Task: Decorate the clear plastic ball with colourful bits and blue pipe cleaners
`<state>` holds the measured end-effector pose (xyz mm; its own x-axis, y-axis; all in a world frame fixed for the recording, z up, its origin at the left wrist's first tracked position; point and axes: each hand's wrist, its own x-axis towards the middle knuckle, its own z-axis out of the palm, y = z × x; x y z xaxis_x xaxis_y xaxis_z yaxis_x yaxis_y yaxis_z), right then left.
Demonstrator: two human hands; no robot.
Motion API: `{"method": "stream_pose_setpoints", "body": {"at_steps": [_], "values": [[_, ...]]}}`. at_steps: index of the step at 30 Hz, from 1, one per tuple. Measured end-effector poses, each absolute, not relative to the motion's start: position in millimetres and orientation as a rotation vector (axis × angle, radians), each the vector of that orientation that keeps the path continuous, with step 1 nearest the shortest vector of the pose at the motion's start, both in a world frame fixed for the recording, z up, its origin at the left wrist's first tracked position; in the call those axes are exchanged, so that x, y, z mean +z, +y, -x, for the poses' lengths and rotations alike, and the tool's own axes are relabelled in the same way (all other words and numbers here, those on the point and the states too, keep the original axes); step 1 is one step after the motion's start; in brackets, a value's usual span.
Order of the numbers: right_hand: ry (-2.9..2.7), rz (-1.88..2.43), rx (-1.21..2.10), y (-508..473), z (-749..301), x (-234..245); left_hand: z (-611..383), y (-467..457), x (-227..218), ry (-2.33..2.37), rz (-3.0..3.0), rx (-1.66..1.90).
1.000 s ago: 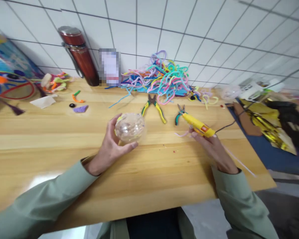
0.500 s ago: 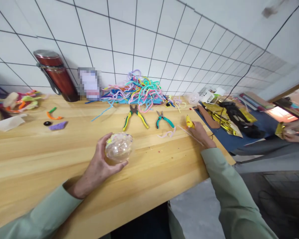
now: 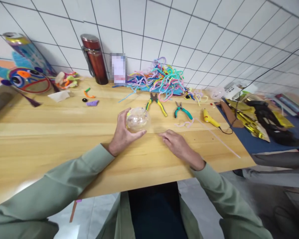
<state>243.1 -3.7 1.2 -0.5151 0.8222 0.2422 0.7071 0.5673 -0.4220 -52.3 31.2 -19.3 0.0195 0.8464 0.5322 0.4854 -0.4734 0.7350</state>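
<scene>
My left hand (image 3: 122,132) is wrapped round a clear plastic ball (image 3: 137,120) with bits of colour at its edge, held just over the table. To the right of it, my right hand (image 3: 175,144) is low over the wood, fingers curled together with the index finger foremost. Whatever its fingertips may pinch is too small to make out. Beyond my hands lie yellow-green pliers (image 3: 159,105) and small teal pliers (image 3: 184,110). A yellow glue gun (image 3: 210,119) with a black cord rests on the right, beside a long thin pale strip (image 3: 221,141).
A heap of pipe cleaners (image 3: 164,81) lies against the tiled wall. Left of it stand a phone-like object (image 3: 119,69), a red thermos (image 3: 96,61), a drink can (image 3: 27,51) and a colourful mask-like craft piece (image 3: 30,79). Gold packaging (image 3: 251,122) lies beyond the table's right edge.
My right hand has let go of the glue gun and come left toward the ball. The glue gun now lies on the table. The view has swung left; my left hand still holds the ball.
</scene>
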Motion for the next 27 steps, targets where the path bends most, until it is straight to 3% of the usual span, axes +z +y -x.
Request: {"method": "stream_pose_setpoints", "body": {"at_steps": [9, 17, 27], "values": [[-2.502, 1.276, 0.263, 20, -215, -7, 49, 33, -18, 1.355, -1.882, 1.478], [-2.346, 1.258, 0.454, 19, -215, -9, 51, 33, -18, 1.301, -1.898, 1.449], [-2.506, 1.239, 0.223, 9, -204, -8, 52, 32, -18, 1.288, -1.931, 1.408]]}}
